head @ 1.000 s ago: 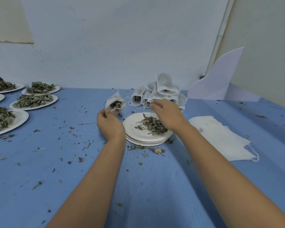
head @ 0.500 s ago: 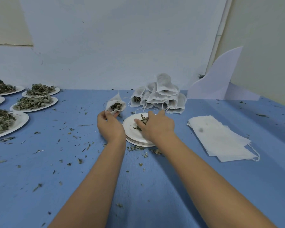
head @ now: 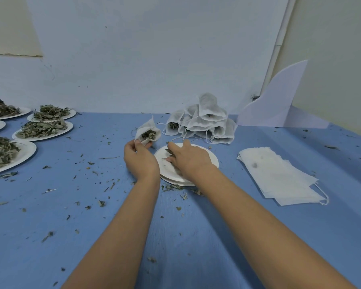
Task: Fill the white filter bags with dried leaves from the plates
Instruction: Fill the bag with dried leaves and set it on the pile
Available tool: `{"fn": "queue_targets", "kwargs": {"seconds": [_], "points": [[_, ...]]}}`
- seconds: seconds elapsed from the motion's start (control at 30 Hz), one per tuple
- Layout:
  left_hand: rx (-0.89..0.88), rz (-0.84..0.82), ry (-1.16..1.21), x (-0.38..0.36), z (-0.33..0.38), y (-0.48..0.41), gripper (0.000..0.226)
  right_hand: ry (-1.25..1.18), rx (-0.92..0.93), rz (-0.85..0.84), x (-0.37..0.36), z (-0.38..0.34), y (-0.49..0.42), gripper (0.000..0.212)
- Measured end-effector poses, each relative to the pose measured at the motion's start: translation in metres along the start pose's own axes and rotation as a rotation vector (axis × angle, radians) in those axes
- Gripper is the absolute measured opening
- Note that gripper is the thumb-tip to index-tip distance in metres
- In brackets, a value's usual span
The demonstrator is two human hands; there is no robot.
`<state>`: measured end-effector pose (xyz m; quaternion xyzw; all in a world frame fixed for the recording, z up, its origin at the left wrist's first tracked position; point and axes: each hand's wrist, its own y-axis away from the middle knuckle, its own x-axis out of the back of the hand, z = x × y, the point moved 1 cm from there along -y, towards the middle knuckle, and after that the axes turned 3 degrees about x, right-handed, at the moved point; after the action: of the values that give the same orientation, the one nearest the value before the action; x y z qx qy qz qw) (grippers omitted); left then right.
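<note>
We see the left hand (head: 141, 159) pinching a white filter bag (head: 149, 127) by its lower edge, near the middle of the blue table (head: 92, 236). The bag's mouth is open towards us, and it is partly filled with dark dried leaves (head: 148, 134). Just right of it, the right hand (head: 189, 160) rests on a stack of white plates (head: 214, 163), fingers curled round a small clump of dried leaves at the far-left rim. What shows of the top plate is almost bare.

At the far left, several heaped plates (head: 44, 130) carry more leaves. Beyond the stack, filled bags (head: 204, 122) are piled by the wall. To the right lie flat bags (head: 279, 178), unfilled. A white board (head: 279, 101) leans at the far right. Leaf crumbs (head: 171, 187) are scattered over the table.
</note>
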<state>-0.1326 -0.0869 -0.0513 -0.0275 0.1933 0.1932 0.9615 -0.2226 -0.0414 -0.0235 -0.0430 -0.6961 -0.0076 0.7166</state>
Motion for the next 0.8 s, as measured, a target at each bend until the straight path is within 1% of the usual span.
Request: {"fn": "queue_targets", "kwargs": {"seconds": [0.1, 0.17, 0.27, 0.37, 0.43, 0.47, 0.53, 0.6, 0.8], "points": [[0.003, 0.001, 0.004, 0.0003, -0.0004, -0.0001, 0.014, 0.011, 0.112, 0.010, 0.0008, -0.0007, 0.0024, 0.032], [0.007, 0.004, 0.002, 0.0012, -0.0007, -0.0004, 0.014, -0.025, 0.138, -0.002, 0.0012, 0.0013, 0.0028, 0.030], [0.014, 0.013, -0.005, 0.0021, -0.0013, -0.0013, 0.014, -0.085, 0.128, -0.048, 0.0003, 0.0057, 0.0027, 0.027], [0.013, 0.012, -0.002, 0.0014, -0.0012, -0.0013, 0.016, -0.174, 0.106, -0.048, -0.0039, 0.0077, 0.0018, 0.022], [0.008, 0.010, 0.004, 0.0009, -0.0014, -0.0014, 0.018, -0.222, 0.100, -0.034, -0.0060, 0.0075, 0.0018, 0.034], [0.007, 0.009, 0.008, 0.0008, -0.0014, -0.0012, 0.018, -0.192, 0.110, -0.033, -0.0069, 0.0065, 0.0017, 0.039], [0.010, 0.014, -0.001, 0.0014, -0.0018, -0.0016, 0.018, -0.138, 0.112, -0.020, -0.0088, 0.0051, 0.0016, 0.042], [0.016, 0.017, -0.015, 0.0020, -0.0028, -0.0018, 0.016, -0.180, 0.082, 0.016, -0.0081, 0.0059, 0.0027, 0.039], [0.033, 0.018, -0.033, 0.0031, -0.0026, -0.0014, 0.013, -0.138, 0.102, 0.040, -0.0062, 0.0063, 0.0027, 0.031]]}}
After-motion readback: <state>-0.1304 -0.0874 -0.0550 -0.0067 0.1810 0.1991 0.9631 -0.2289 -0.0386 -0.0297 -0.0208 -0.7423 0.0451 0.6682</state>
